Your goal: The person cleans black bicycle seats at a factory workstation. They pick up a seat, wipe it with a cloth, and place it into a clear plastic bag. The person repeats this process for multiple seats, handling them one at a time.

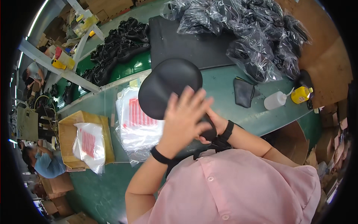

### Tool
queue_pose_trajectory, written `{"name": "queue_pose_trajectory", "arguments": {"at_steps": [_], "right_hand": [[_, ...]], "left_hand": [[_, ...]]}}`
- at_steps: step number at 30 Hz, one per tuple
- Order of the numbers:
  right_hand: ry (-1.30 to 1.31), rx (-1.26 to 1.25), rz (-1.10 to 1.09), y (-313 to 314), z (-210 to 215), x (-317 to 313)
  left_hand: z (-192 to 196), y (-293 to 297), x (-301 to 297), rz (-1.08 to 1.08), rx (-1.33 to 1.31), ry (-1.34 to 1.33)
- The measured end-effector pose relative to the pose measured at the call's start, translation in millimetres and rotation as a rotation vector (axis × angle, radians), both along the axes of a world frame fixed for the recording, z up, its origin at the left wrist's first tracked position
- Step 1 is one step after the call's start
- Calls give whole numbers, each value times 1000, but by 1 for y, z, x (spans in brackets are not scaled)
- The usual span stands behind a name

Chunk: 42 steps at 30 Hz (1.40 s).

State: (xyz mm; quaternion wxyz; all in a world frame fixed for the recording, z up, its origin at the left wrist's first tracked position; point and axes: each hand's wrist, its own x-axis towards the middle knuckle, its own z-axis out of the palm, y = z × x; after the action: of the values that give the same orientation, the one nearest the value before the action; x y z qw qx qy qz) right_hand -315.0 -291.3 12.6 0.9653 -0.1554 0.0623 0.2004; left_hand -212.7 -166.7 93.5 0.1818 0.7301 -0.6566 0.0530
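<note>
A smooth black bicycle saddle (164, 80) is held up in front of my chest, its wide end pointing away and to the left. My right hand (215, 125) grips its narrow nose from the right side, with part of the fingers hidden beneath. Over the middle of the saddle my left hand (186, 115) is spread, its fingers apart and slightly blurred. Whether the left palm touches the cover or hovers just above it, I cannot tell. Under and left of the saddle lies a stack of clear plastic bags (138, 123) with red print.
A cardboard box (108, 142) with more bags stands at left. Plastic-wrapped saddles (257, 41) pile up at back right, beside a black mat (186, 41). Black saddle parts (123, 44) lie beyond. A white squeeze bottle (275, 100), yellow bottle (301, 95) and dark cloth (244, 92) sit right.
</note>
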Motion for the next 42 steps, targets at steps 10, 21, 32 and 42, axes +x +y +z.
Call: {"name": "queue_pose_trajectory", "arguments": {"at_steps": [10, 21, 32, 42], "right_hand": [[-117, 40, -37, -5, -14, -35], [410, -1831, -336, -71, -91, -57], [235, -1481, -201, -51, -123, -52], [295, -83, -260, -38, -79, -19]], "left_hand": [[-104, 62, 131, 617, -83, 534], [-227, 79, 44, 700, 373, 209], [-239, -7, 9, 683, 220, 194], [-246, 24, 60, 752, 35, 832]]}}
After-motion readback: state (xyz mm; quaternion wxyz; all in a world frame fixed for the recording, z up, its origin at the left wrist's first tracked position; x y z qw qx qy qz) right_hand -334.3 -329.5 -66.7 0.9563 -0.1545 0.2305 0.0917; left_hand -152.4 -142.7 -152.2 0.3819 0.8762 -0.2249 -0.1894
